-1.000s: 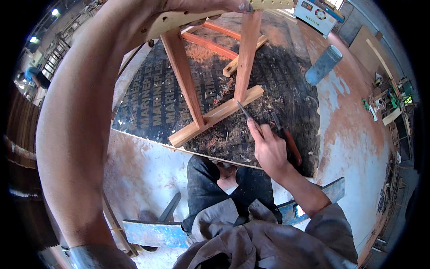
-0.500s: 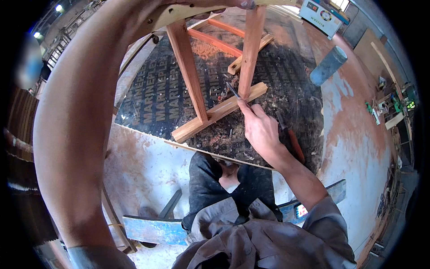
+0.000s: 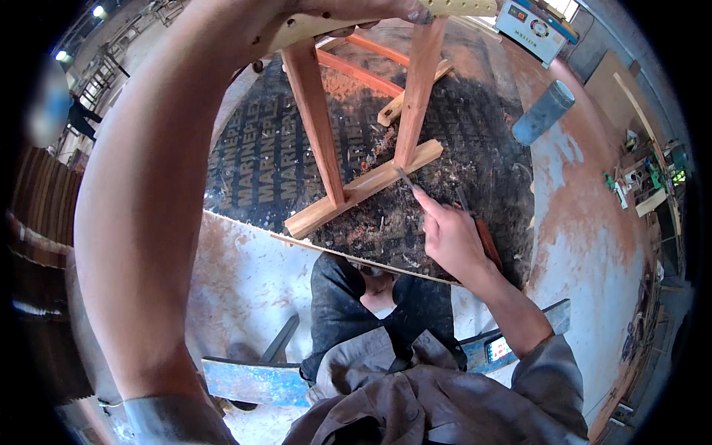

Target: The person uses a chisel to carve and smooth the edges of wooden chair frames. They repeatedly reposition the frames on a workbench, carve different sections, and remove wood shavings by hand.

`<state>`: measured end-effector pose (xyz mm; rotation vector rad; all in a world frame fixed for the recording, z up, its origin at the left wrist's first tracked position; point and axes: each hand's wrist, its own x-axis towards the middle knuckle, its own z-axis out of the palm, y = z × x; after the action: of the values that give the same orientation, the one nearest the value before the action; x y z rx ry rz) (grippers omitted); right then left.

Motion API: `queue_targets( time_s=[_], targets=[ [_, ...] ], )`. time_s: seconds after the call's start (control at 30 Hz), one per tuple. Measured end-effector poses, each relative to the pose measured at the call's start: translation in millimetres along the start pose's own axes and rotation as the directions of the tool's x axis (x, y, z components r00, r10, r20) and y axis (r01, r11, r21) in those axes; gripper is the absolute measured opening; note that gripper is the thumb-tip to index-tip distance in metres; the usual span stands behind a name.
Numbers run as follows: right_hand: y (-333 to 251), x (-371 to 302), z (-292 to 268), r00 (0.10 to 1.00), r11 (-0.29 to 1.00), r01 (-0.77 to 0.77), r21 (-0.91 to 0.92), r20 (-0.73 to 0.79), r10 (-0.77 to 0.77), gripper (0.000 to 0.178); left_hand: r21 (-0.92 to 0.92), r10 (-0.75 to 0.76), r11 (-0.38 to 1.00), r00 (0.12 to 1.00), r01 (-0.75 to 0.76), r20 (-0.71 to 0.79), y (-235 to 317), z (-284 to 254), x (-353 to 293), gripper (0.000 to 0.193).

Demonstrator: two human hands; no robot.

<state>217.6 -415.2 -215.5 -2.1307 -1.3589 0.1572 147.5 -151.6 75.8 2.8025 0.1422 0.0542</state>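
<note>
A reddish wooden frame stands on a dark board (image 3: 267, 156): two upright legs (image 3: 315, 111) joined at the bottom by a pale crossbar (image 3: 363, 185). My left hand (image 3: 371, 9) grips the frame's pale top rail at the upper edge of the view, my forearm filling the left side. My right hand (image 3: 449, 237) holds a thin metal chisel (image 3: 404, 178), index finger stretched along it, its tip at the crossbar near the right leg (image 3: 415, 89). Wood shavings lie around the joint.
A grey cylinder (image 3: 543, 113) lies on the rusty orange floor at upper right. A small machine with dials (image 3: 534, 26) sits at the top. Blue metal bars (image 3: 252, 378) lie by my knees. A red-handled tool (image 3: 486, 241) rests by my right hand.
My right hand has moved the chisel tip up along the crossbar toward the right leg's joint. My left hand keeps its hold on the top rail.
</note>
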Motion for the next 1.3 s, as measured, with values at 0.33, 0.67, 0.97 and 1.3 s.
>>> queue_targets(
  time_s=[0.33, 0.67, 0.97, 1.3],
  targets=[
    [5.2, 6.0, 3.7, 0.999, 0.998, 0.012, 0.063, -0.044, -0.009, 0.047, -0.038, 0.125, 0.992, 0.992, -0.124, 0.026, 0.6, -1.9, -7.2, 0.064],
    [-15.4, 16.2, -5.7, 0.999, 0.998, -0.047, 0.043, -0.013, 0.048, 0.046, -0.106, 0.076, 0.992, 0.996, -0.072, 0.037, 8.0, -1.2, -5.2, 0.067],
    [-7.1, 12.4, 0.2, 0.984, 0.984, -0.173, 0.046, 0.047, 0.171, 0.046, -0.019, 0.142, 0.99, 0.99, -0.143, -0.025, 4.2, -1.3, -8.9, 0.065],
    [-31.1, -2.0, 18.1, 0.998, 0.981, -0.059, 0.183, -0.008, 0.062, 0.046, -0.01, 0.052, 0.999, 0.998, -0.053, -0.026, 13.2, -2.1, -6.3, 0.062]
  ],
)
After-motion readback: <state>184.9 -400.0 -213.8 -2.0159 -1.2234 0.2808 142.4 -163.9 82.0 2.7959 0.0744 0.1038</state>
